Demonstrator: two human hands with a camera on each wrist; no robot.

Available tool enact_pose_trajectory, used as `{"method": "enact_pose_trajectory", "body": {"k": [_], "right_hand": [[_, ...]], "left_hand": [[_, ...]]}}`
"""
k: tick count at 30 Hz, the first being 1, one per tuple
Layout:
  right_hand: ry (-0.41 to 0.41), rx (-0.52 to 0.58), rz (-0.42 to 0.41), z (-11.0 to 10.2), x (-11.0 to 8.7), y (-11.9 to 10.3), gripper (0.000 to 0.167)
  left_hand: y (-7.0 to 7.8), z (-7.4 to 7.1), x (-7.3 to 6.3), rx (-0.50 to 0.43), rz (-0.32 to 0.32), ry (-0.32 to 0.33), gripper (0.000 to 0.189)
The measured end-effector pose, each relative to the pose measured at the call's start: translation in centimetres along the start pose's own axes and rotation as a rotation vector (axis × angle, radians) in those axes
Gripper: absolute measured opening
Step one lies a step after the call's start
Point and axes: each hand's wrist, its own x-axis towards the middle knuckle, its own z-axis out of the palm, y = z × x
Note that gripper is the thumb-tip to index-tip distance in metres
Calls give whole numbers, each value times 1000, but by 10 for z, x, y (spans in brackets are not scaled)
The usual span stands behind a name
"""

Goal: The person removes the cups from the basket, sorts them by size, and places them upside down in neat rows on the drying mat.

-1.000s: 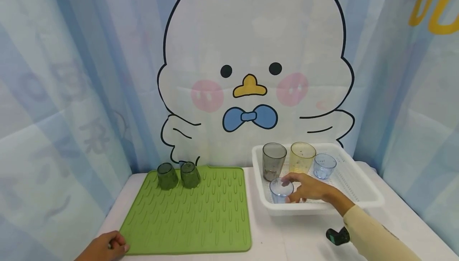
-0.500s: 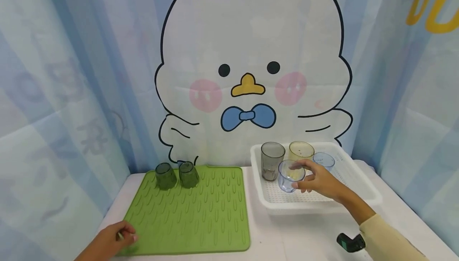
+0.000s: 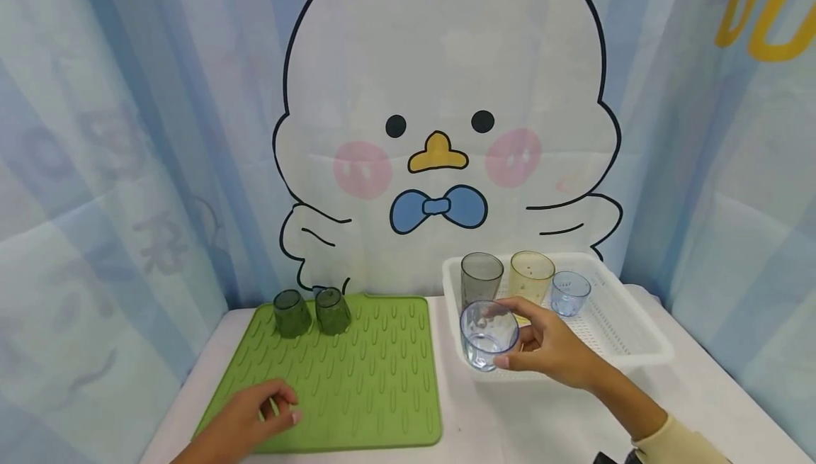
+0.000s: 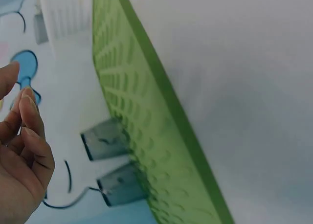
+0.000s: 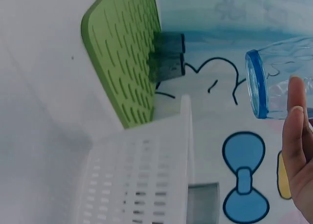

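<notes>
My right hand (image 3: pixel 557 347) grips a clear bluish glass (image 3: pixel 479 351) by its side, thumb and fingers around it. The glass is held up in front of the white basket's near left corner, its mouth upward. In the right wrist view this glass (image 5: pixel 274 94) shows its blue rim. My left hand (image 3: pixel 245 414) hovers over the near left part of the green drying mat (image 3: pixel 376 379), fingers loosely bent and holding nothing. Two dark green glasses, one on the left (image 3: pixel 292 315) and one on the right (image 3: pixel 333 312), stand at the mat's far left.
In the white basket (image 3: pixel 637 336) stand a grey glass (image 3: pixel 479 276), a yellow glass (image 3: pixel 529 276) and a small blue glass (image 3: pixel 569 294). A cartoon-printed curtain (image 3: pixel 440 60) hangs behind the white table (image 3: pixel 529 421). A black object (image 3: pixel 605 458) is partly visible at the bottom edge.
My right hand has lifted the bluish glass out of the basket and brought it toward me and slightly left. My left hand has moved right, from the mat's near left corner to over the mat.
</notes>
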Motion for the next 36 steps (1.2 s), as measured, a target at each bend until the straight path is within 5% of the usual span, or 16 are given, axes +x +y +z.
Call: {"method": "enact_pose_trajectory", "body": {"k": [7, 21, 30, 36], "right_hand": [[-58, 95, -14, 36, 0, -14, 61], [-138, 296, -5, 80, -6, -12, 64], [-165, 332, -28, 93, -8, -6, 63], [-189, 375, 18, 101, -9, -3, 63]], "left_hand": [[37, 18, 7, -58, 25, 11, 31], [91, 51, 12, -72, 194, 37, 60], [108, 68, 18, -80, 330, 17, 74], [113, 77, 24, -105, 321, -8, 74]]}}
